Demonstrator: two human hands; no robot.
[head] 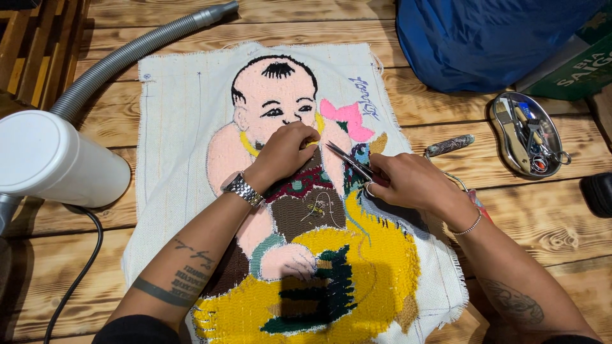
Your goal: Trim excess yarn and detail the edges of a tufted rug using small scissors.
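Head view: I see the tufted rug [191, 127] flat on the wooden counter [554, 223]. Left hand [284, 153] presses curled fingers on the figure's neck, holding nothing. Right hand [408, 181] has its grip closed on scissors [350, 162], blades slightly parted, tips beside the left hand.

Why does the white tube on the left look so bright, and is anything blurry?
In the head view, strong light washes out the white tube so its surface shows little detail; the hose casts a soft shadow on the wooden table. The rug, left hand, right hand and scissors look sharp; plank lines bend slightly near the edges.
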